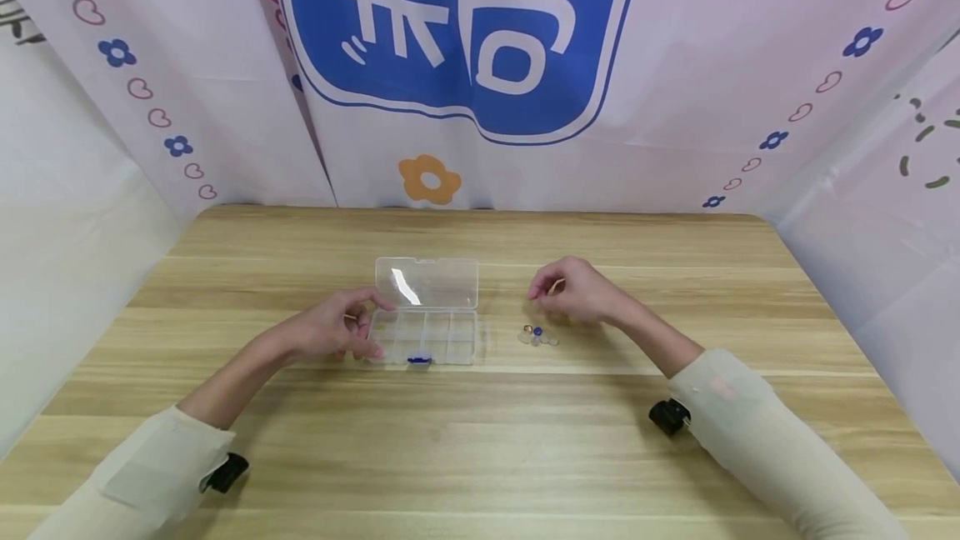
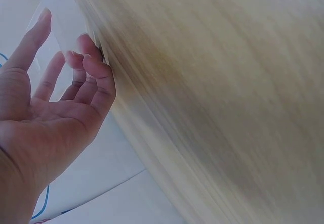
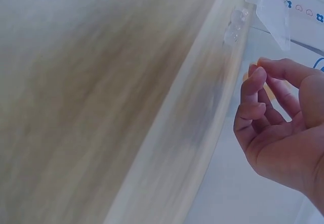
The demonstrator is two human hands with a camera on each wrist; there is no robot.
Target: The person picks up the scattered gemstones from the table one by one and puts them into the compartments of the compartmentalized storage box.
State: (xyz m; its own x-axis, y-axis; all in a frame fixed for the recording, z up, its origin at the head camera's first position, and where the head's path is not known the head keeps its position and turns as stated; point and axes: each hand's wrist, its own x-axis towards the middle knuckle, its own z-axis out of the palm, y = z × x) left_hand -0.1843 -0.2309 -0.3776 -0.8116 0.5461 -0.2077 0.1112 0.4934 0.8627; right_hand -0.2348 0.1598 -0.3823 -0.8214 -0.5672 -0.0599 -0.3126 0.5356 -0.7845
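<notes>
A clear plastic compartment box [image 1: 448,340] lies with its transparent lid [image 1: 442,283] folded back. My left hand [image 1: 333,327] holds the box's left end, thumb at the front corner and index finger at the back; its other fingers curl loosely in the left wrist view. A small yellow piece [image 1: 381,326] is in the back left compartment. My right hand [image 1: 576,290] is raised just behind a cluster of small beads [image 1: 536,340], some clear, one blue, one amber. Its thumb and index fingertips pinch a tiny yellowish bead [image 3: 259,61], mostly hidden by the fingers.
The box has a blue latch [image 1: 419,359] on its front edge. Everything rests on a wood-grain table [image 1: 480,448]. A printed white cloth [image 1: 675,107] hangs behind the table's back edge, with more cloth at both sides.
</notes>
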